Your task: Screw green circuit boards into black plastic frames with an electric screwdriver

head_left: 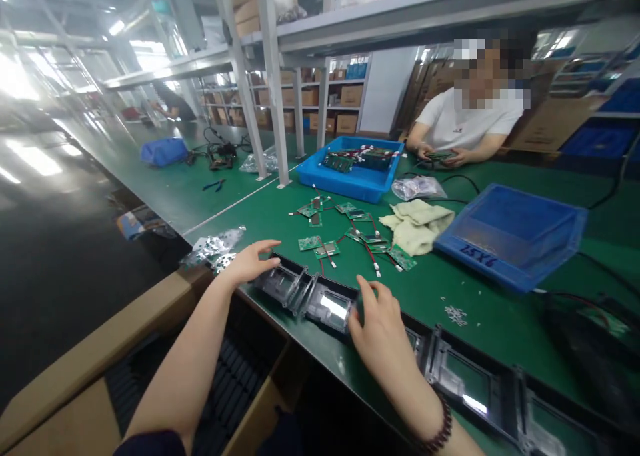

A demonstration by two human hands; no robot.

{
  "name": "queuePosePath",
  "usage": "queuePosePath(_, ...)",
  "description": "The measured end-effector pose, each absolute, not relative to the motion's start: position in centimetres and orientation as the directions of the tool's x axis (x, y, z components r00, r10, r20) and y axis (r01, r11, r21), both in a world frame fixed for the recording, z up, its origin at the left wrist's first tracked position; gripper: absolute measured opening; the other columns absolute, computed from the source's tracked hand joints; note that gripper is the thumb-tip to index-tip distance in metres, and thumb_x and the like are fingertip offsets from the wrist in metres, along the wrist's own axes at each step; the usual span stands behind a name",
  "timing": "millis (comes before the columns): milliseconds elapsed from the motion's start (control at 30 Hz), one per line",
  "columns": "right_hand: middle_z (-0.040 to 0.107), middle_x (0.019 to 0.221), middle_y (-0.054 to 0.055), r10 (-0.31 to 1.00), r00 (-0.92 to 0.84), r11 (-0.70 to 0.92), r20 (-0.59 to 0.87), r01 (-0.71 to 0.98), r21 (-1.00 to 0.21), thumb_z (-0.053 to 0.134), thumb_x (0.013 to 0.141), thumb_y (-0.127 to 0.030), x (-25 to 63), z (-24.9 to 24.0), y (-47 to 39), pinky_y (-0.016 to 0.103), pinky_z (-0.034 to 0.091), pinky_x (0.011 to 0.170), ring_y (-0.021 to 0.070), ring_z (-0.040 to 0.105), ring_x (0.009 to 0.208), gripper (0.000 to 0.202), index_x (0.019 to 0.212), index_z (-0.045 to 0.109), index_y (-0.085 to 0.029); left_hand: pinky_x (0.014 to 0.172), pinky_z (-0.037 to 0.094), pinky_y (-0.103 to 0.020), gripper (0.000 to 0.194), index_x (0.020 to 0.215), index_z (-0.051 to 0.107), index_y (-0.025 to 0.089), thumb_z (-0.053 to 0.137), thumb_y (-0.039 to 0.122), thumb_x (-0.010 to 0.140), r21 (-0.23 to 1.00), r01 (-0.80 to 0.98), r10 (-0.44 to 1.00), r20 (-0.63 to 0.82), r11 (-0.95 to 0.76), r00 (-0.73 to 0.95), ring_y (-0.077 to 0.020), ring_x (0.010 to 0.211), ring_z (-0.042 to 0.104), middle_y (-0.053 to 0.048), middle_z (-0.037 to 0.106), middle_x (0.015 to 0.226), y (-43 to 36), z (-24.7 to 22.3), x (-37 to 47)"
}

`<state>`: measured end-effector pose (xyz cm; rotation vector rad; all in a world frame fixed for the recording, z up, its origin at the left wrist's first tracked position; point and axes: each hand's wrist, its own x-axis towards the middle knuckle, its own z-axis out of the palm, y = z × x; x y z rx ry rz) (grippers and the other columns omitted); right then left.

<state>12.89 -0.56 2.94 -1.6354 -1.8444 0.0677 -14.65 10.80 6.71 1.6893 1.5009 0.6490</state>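
Note:
A row of black plastic housings with clear windows runs along the bench's front edge. My left hand (254, 261) is at the left end housing (280, 281), thumb and forefinger spread near its corner. My right hand (379, 316) reaches over the right end of the neighbouring housing (330, 307), its fingers apart and touching or nearly touching the side wall. To the right, beyond my right forearm, lie more housings (465, 379). Behind the row are several green circuit boards (327, 249) with red and black wires and white plugs.
A blue tray (345, 188) holds wired boards. Near it are a pale cloth (417, 226), a tilted blue bin (510, 236) and small loose parts (455, 315). Clear bags (215, 248) lie left. A cardboard box (100, 349) stands below the edge. A co-worker (463, 126) sits opposite.

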Motion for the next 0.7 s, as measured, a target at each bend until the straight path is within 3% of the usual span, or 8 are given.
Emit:
queuePosePath(133, 0.059, 0.127, 0.017, 0.875, -0.178, 0.371, 0.450, 0.843, -0.389, 0.053, 0.086, -0.014, 11.8, 2.7, -1.0, 0.052, 0.047, 0.103, 0.0335, 0.054, 0.118, 0.047, 0.132, 0.055, -0.013, 0.085, 0.055, -0.039, 0.055, 0.125, 0.064, 0.014, 0.066, 0.042, 0.078, 0.833, 0.530, 0.984, -0.176, 0.161, -0.023, -0.0296, 0.102, 0.069, -0.012, 0.072, 0.117, 7.4, 4.6, -15.0)
queuePosePath(200, 0.065, 0.116, 0.011, 0.860, -0.284, 0.449, 0.423, 0.815, -0.367, 0.060, 0.083, -0.012, 10.5, 2.6, -1.4, 0.044, 0.051, 0.098, 0.0286, 0.059, 0.108, 0.050, 0.133, 0.056, -0.019, 0.070, 0.058, -0.034, 0.039, 0.109, 0.070, 0.013, 0.064, 0.042, 0.083, 0.849, 0.479, 0.973, -0.227, 0.222, -0.049, -0.0254, 0.084, 0.072, -0.008, 0.075, 0.093, 6.6, 3.9, -14.3)
queuePosePath(267, 0.068, 0.105, 0.010, 0.858, -0.335, 0.474, 0.390, 0.809, -0.348, 0.066, 0.080, -0.011, 9.4, 2.4, -1.9, 0.041, 0.055, 0.089, 0.0276, 0.062, 0.098, 0.053, 0.131, 0.058, -0.020, 0.064, 0.058, -0.032, 0.029, 0.099, 0.069, 0.012, 0.063, 0.039, 0.090, 0.863, 0.433, 0.962, -0.267, 0.261, -0.049, -0.0203, 0.073, 0.071, -0.005, 0.073, 0.082, 6.4, 3.5, -13.3)
queuePosePath(467, 0.067, 0.090, 0.010, 0.884, -0.316, 0.415, 0.344, 0.869, -0.270, 0.067, 0.082, -0.008, 9.8, 1.4, -2.4, 0.040, 0.053, 0.072, 0.0283, 0.063, 0.081, 0.032, 0.112, 0.066, -0.019, 0.065, 0.058, -0.030, 0.023, 0.105, 0.064, 0.013, 0.060, 0.035, 0.098, 0.882, 0.374, 0.958, -0.270, 0.287, -0.098, -0.0142, 0.072, 0.067, -0.003, 0.069, 0.091, 7.6, 3.5, -13.2)
queuePosePath(633, 0.066, 0.091, 0.011, 0.864, -0.332, 0.434, 0.378, 0.872, -0.225, 0.061, 0.086, -0.011, 10.5, 0.2, -2.0, 0.040, 0.052, 0.070, 0.0274, 0.062, 0.079, 0.023, 0.108, 0.064, -0.017, 0.062, 0.057, -0.029, 0.025, 0.105, 0.063, 0.013, 0.059, 0.037, 0.098, 0.858, 0.458, 0.965, -0.143, 0.233, -0.222, -0.0133, 0.069, 0.065, -0.003, 0.067, 0.090, 9.0, 3.1, -16.2)
queuePosePath(700, 0.066, 0.094, 0.012, 0.846, -0.347, 0.457, 0.404, 0.862, -0.216, 0.052, 0.092, -0.016, 10.7, 0.1, -2.1, 0.041, 0.052, 0.072, 0.0280, 0.062, 0.081, 0.022, 0.112, 0.061, -0.016, 0.069, 0.058, -0.033, 0.022, 0.101, 0.066, 0.013, 0.062, 0.034, 0.096, 0.852, 0.497, 0.974, -0.064, 0.166, -0.216, -0.0156, 0.073, 0.067, -0.003, 0.069, 0.089, 8.9, 2.9, -16.6)
